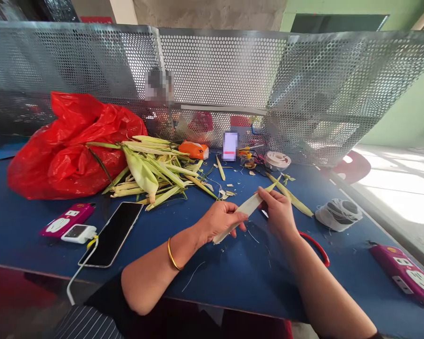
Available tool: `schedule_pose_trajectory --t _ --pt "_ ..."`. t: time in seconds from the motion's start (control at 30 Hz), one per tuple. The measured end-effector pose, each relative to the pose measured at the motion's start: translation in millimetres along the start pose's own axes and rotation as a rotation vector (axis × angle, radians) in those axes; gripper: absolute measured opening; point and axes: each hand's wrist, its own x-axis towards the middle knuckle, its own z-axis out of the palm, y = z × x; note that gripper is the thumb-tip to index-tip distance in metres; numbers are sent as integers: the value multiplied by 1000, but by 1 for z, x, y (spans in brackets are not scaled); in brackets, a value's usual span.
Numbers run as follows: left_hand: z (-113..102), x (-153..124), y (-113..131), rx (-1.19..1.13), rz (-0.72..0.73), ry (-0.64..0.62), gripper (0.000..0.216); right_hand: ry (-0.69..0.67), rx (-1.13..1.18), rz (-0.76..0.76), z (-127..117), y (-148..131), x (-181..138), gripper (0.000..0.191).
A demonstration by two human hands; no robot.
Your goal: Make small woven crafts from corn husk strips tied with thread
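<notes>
A long pale corn husk strip [250, 206] is stretched between my two hands over the blue table. Its lower, wider end is gripped by my left hand [224, 219], thumb on top, with a gold bangle on that wrist. My right hand [276, 207] pinches the strip near its narrow, greenish tip. Just beyond my right hand lies another husk leaf [293, 198]. Beneath that hand a red scissor-like handle [316, 247] shows in part; the rest is hidden. To the left is a heap of green and yellow corn husks [151, 172].
A red plastic bag [74, 150] bulges behind a black phone [112, 234] and a purple power strip [68, 220]. On the right are a spool of white thread [338, 214], a tape roll [277, 160] and another power strip [406, 273]. A perforated metal screen [219, 70] borders the back.
</notes>
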Motion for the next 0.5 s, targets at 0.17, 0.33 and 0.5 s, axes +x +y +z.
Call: schedule_pose_trajectory --t 0.17,0.33,0.5 --pt "-1 -2 3 5 -8 -25 15 87 37 -6 -8 1 7 45" --pt "0 -1 1 -24 -11 11 15 -29 83 108 -11 -3 8 70" --pt "4 -1 -1 48 67 39 19 -324 -108 189 -2 -3 -4 50"
